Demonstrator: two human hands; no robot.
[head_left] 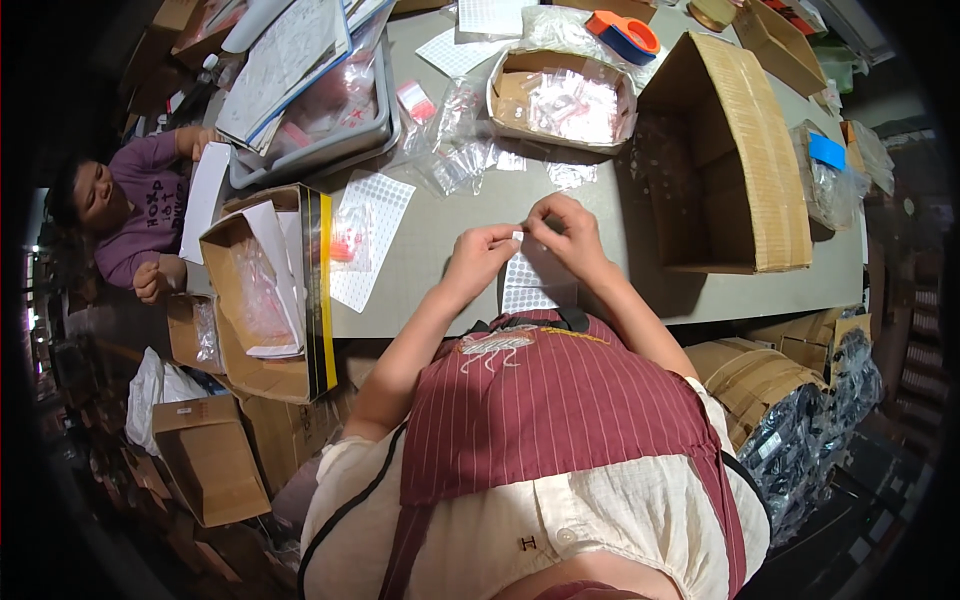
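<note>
My left hand (478, 262) is closed in a pinch, with a small white piece (517, 236) at its thumb and fingertips. Close beside it, my right hand (567, 238) is also pinched shut, its fingertips almost meeting the left ones. What the right fingers hold is too small to make out. Just below both hands, at the table's near edge, lies a white sheet of round grey stickers (540, 298). A striped maroon apron (560, 410) covers my front and meets the sheet's near end.
Beyond my hands stands a shallow box of small clear packets (570, 100), with loose clear bags (465, 150) beside it. A large open cardboard box (735, 160) stands right. Left are a grey bin (385, 130), another sticker sheet (385, 215), an open carton (318, 300) and a person in purple (140, 210).
</note>
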